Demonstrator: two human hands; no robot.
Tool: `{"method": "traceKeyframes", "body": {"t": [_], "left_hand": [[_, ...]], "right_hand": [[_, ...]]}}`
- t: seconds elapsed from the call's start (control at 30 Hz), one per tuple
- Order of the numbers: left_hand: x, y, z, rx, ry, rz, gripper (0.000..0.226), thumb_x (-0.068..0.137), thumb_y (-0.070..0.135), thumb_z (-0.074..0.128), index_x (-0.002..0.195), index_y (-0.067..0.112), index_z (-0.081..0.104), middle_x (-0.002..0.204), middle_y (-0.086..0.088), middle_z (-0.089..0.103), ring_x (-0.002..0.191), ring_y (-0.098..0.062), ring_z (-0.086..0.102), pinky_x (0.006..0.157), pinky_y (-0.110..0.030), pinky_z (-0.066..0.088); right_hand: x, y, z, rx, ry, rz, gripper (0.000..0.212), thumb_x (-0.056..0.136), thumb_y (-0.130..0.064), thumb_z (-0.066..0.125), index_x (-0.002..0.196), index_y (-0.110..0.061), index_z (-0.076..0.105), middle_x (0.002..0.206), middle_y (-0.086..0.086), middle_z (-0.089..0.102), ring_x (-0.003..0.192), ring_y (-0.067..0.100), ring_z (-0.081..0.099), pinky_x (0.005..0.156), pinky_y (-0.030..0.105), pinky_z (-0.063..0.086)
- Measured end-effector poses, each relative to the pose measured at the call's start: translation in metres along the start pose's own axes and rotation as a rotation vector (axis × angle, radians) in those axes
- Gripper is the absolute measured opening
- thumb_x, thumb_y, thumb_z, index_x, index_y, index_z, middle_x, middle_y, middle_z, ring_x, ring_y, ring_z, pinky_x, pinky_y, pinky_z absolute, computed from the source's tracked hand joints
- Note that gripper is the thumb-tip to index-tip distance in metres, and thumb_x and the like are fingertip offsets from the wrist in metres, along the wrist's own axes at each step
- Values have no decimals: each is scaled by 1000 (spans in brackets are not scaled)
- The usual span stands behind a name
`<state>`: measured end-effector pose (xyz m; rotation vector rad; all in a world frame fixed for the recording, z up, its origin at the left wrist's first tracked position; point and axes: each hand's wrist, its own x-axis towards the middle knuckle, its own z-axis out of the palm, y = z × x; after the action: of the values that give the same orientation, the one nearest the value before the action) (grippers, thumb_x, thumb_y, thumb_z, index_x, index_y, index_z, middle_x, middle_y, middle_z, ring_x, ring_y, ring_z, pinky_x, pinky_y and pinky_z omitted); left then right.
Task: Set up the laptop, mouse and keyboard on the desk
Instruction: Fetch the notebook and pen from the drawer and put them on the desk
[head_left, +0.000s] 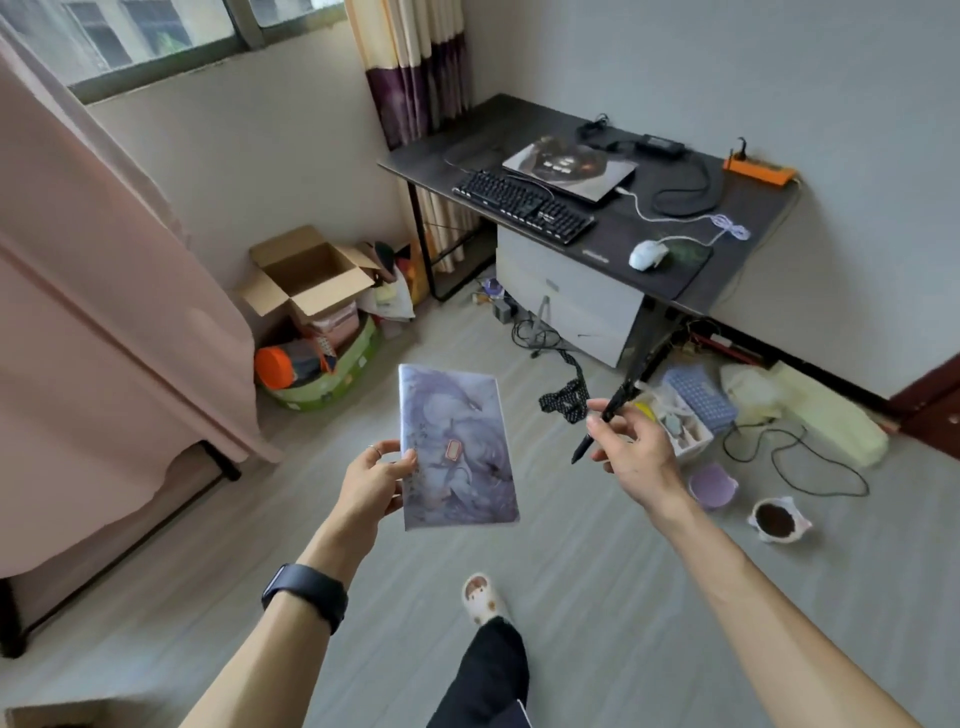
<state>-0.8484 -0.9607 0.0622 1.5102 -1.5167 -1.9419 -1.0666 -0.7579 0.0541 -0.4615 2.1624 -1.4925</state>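
- the left hand (376, 480) grips a notebook (457, 447) by its left edge: thumb on the marbled purple cover, fingers behind. it is held upright out in front, over the floor.
- the right hand (631, 449) pinches a black pen (605, 418) between thumb and fingers. the pen slants, its upper end pointing toward the desk.
- the desk (467, 140) stands well ahead of both hands, dark-topped, set against the wall in the corner of the room.
- the laptop (569, 166) lies shut on the desk toward the back, with a patterned lid.
- the keyboard (522, 205) — black — lies just beside the laptop on its near side, along the desk's front edge.
- the mouse (647, 254), white, sits on a dark pad (685, 254) at the near right of the desk. its white cable runs back toward the laptop, partly bundled.
- a black power brick (660, 145) sits behind the laptop, its cable looped to the right; an orange power strip (758, 171) lies at the desk's far right corner.
- under the desk stands a white cabinet (566, 296), with cables on the floor near it.
- an open cardboard box (306, 275) sits by the wall to the left.
- two small bowls — one purple (711, 486), one with dark contents (776, 519) — stand on the floor beyond the right forearm.
- a black watch (306, 595) is on the left wrist; a slipper (483, 597) shows below.
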Motion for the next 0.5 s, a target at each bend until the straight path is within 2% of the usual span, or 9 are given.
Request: {"method": "traceKeyframes", "body": {"t": [0.17,0.3,0.5], "left_hand": [[118,79,2,-10,-22,11,17,94,15,63,111,12,63,93,-11,74,73,-24,70,65,-32,55],[195,137,7,-24,-22,17,17,95,15,62,112,12,62,94,-9,74,78,-26,71,66,-33,56],[302,203,7,6,-46,3,16,95,18,62,110,15,64,94,-8,75,80,-27,74,66,-35,57]], "right_hand": [[115,-32,41,-5,22,20,11,95,-30,67,100,-39,70,67,-11,65,73,15,69,78,42,56],[186,-53,64,-20,22,50,12,95,-32,66,105,-38,69,67,-13,66,72,11,69,81,45,56],[292,-79,98,-12,31,77,15,97,-27,65,108,-36,69,81,-1,61,64,7,68,75,39,56]]}}
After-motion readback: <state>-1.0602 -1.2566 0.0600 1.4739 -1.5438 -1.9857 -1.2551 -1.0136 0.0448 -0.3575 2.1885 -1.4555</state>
